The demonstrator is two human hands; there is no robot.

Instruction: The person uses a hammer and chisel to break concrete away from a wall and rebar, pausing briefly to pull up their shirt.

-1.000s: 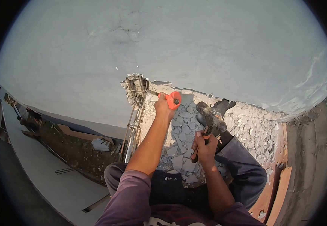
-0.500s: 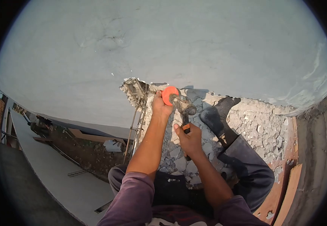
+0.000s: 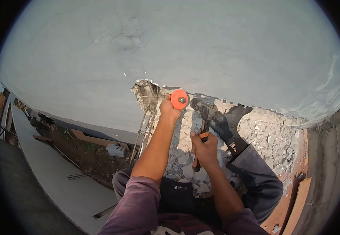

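Note:
My left hand [image 3: 170, 109] is wrapped round a chisel with a round orange hand guard [image 3: 176, 100]. The chisel's metal striking end shows at the middle of the guard, while its tip is hidden behind my hand. My right hand [image 3: 206, 150] grips a hammer [image 3: 205, 112] by its black and orange handle. The hammer's dusty head is to the right of the guard, apart from it. Just left of my left hand is a broken hollow [image 3: 146, 93] in the grey wall, with bare steel bars [image 3: 139, 135] running down from it.
Broken concrete rubble [image 3: 183, 158] lies under my hands and between my legs. My dark-socked foot [image 3: 232, 119] rests near the hammer head. The smooth grey wall [image 3: 224, 51] rises ahead. A wooden plank [image 3: 298, 205] lies at right. At left, below, are dirt and debris [image 3: 95, 152].
The hammer head has swung right, away from the chisel's striking end, and my right hand has shifted right with it. My left hand stays on the chisel, nearly in place.

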